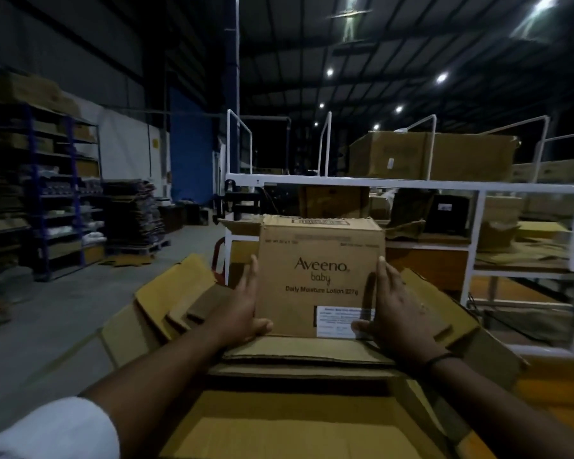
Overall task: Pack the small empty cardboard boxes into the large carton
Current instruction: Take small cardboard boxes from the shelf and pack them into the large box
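Observation:
A small brown cardboard box (318, 260) printed "Aveeno baby" is held upright in front of me, above the far part of the large carton. My left hand (242, 306) presses its left side with straight fingers and the thumb under the front bottom edge. My right hand (391, 309) does the same on its right side, thumb across the white label. The large open carton (279, 429) lies below my forearms, its flaps (169, 293) spread out to the left and right. Its inside is dark in places.
A white metal rack (362, 184) with cartons on its shelves stands right behind the box. Blue shelving (34, 193) and a stack of flattened cardboard on a pallet (133, 213) stand at the left. Grey concrete floor (47, 313) stretches out on the left side.

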Demonstrator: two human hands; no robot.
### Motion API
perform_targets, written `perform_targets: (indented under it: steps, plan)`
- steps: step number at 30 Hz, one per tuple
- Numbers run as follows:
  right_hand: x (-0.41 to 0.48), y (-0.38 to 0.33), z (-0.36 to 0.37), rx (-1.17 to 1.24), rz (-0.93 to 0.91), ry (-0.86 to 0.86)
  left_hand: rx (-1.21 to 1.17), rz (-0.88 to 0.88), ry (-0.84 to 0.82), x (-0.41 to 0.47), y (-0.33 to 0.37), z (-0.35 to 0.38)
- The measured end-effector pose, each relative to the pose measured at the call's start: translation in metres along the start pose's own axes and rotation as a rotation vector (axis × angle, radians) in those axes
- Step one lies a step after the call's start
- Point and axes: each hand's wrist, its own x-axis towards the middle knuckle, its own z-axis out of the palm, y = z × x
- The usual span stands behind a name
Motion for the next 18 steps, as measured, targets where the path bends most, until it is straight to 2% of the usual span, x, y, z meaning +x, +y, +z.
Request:
perform_targets:
  steps: [6,12,18]
  plan:
    - [-0.007,-0.002,0.013,0.214,0.269,-0.14,-0.053,-0.091,-0.034,-0.009,-0.013,0.011]
    - [-0.011,0.005,0.014,0.2,0.309,-0.191,0.08,-0.188,-0.074,-0.006,-0.015,0.016]
    - [-0.013,0.002,0.014,0.261,0.317,-0.193,0.175,-0.173,-0.051,-0.008,-0.015,0.019]
